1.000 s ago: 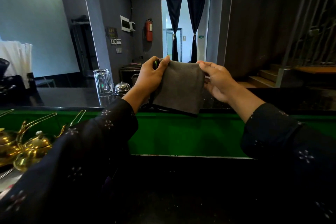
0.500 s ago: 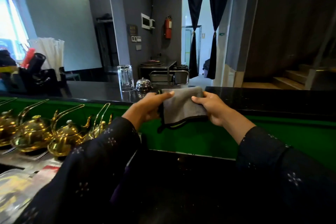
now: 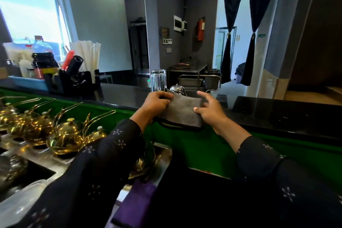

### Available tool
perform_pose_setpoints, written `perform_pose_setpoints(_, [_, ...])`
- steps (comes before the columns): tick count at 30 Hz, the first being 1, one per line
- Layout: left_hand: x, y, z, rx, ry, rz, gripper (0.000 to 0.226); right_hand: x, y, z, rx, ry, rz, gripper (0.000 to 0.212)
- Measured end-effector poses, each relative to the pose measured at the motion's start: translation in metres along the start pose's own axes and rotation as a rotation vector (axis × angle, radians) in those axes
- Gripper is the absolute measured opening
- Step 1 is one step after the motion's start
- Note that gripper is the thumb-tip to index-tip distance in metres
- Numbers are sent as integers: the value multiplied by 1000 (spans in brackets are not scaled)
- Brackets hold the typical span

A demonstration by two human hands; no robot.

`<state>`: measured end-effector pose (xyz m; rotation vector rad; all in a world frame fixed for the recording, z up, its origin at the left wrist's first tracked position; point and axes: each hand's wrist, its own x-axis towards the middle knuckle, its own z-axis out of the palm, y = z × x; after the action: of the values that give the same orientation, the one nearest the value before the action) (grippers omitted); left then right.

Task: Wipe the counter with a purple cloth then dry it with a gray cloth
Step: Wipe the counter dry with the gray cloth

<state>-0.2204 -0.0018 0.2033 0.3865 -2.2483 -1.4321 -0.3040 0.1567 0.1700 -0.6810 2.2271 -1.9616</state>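
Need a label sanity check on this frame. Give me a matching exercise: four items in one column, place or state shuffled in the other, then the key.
Things:
1. gray cloth
2. purple cloth
3. upturned glass
4. brass teapots

Places or states:
A. lined up on the lower shelf at left
B. standing on the black counter beside a silver bell
C. held folded at the counter edge by the left hand and right hand
D. lying low in the foreground, under the left sleeve

Pairs: 1-C, 2-D, 3-B, 4-A

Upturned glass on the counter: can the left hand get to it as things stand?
Probably yes. The upturned glass stands just beyond the left hand with nothing between, but that hand grips the gray cloth, so it must let go first.
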Motion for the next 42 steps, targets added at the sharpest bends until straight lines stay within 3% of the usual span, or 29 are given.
perform_pose_setpoints(3, [33, -2, -17, 97, -56, -2, 36, 34, -2, 14, -127, -29, -25, 49])
perform_pose_setpoints(11, [109, -29, -27, 324, -138, 8, 49, 103, 15, 39, -275, -97, -21, 53])
perform_pose_setpoints(13, [121, -43, -22, 417, -142, 32, 48, 110, 23, 42, -347, -83, -26, 52])
perform_pose_setpoints(17, [131, -71, -17, 822, -180, 81, 30, 110, 32, 44, -623, -79, -83, 32])
perform_pose_setpoints(21, [124, -69, -18, 940, -121, 100, 34, 106, 30, 43, -637, -73, -105, 28])
perform_pose_setpoints(29, [72, -27, 8, 744, -109, 295, 25, 41, 17, -8, -546, 45, -157, 14])
perform_pose_setpoints(42, [-46, 76, 119, 479, -146, 499, 24, -82, -29, -206, -726, 325, -190, 15])
